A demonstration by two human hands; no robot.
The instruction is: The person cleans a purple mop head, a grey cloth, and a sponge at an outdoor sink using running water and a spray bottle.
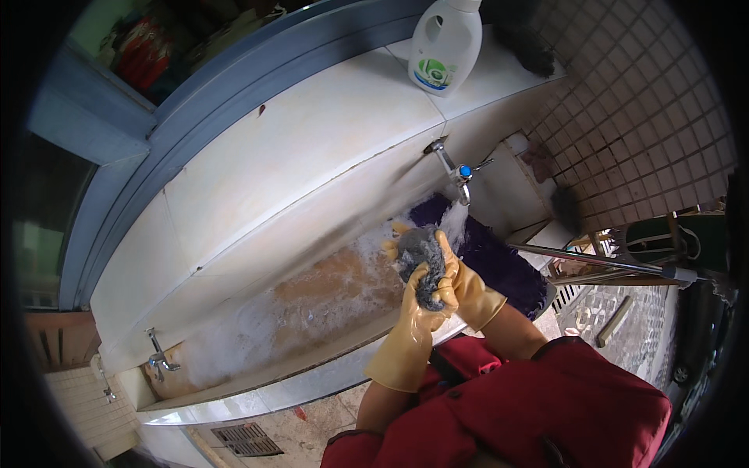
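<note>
Both hands wear wet yellow rubber gloves and meet over the trough, gripping a wet, sudsy gray cloth (432, 275). My left hand (424, 298) closes around its lower end. My right hand (447, 263) presses against its side. Other yellow glove fingertips show beyond the cloth's far side; which hand they belong to is unclear. Just past the hands, water pours from a metal faucet (462, 184) with a blue cap onto a dark purple textile (497, 257). Foamy water (327, 292) covers the bottom of the long tiled trough (240, 401).
A white detergent bottle (445, 50) stands on the tiled ledge (304, 123), near dark fuzzy material (529, 50). A second faucet (158, 354) is at the trough's far left. Metal poles (603, 261) lean at the right. A floor drain grate (247, 440) lies below the trough.
</note>
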